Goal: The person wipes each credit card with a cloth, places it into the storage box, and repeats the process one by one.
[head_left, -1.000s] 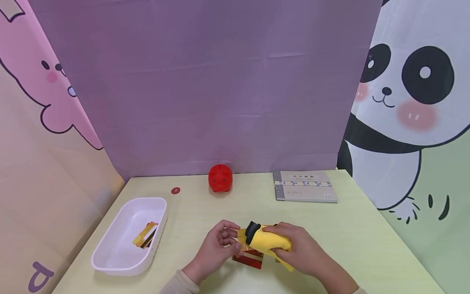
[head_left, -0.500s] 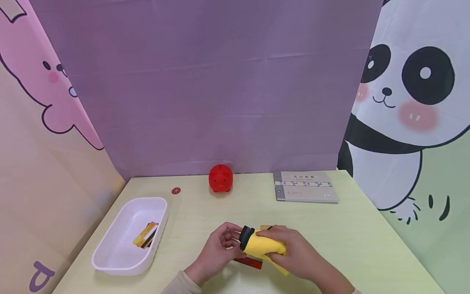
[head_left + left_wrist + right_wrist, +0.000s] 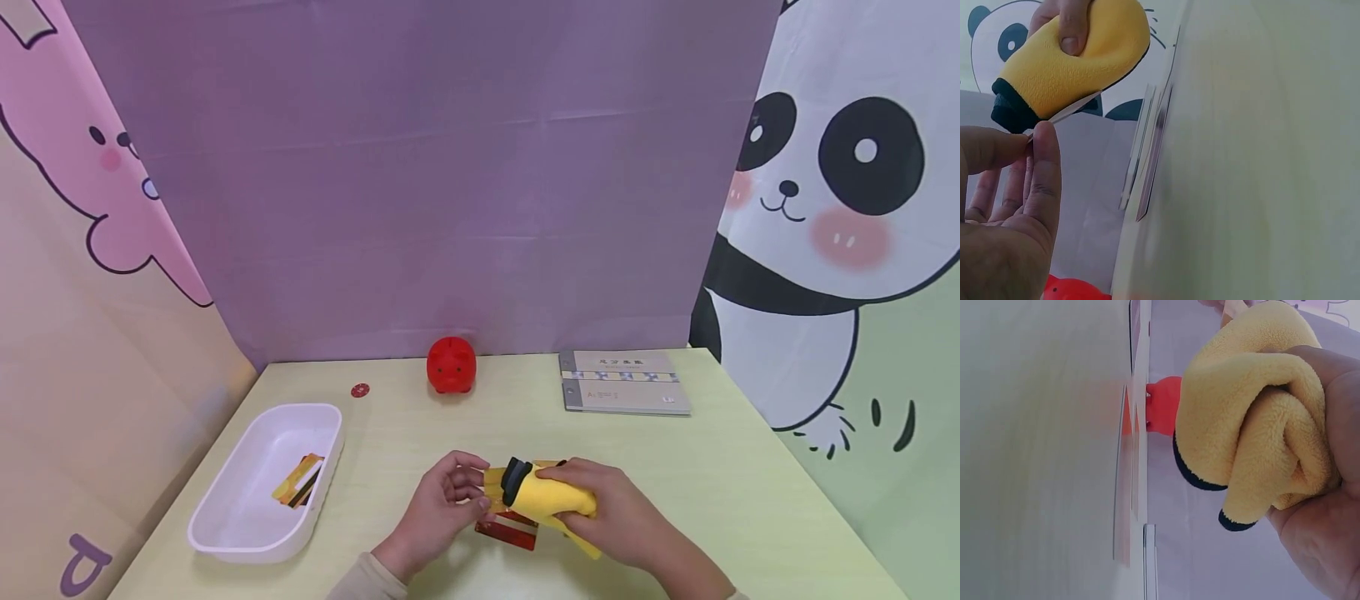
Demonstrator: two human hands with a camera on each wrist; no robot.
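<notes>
In the head view my left hand pinches the edge of a thin gold card between thumb and fingertips, raised above the table. My right hand grips a bunched yellow cloth with black edging, which lies over the card's right part and hides it. The left wrist view has the cloth against the card just beyond the thumb. Folds of the cloth fill the right palm in the right wrist view. Below the hands, a red card rests on the table.
A white tray at left contains gold cards. Toward the back stand a red piggy bank and a small red disc. A grey notebook lies back right. Another card shows partly behind the cloth.
The right hand slid the cloth left over the card, up to the left fingertips, then back right, so the card's left end shows again. The left hand has barely moved.
</notes>
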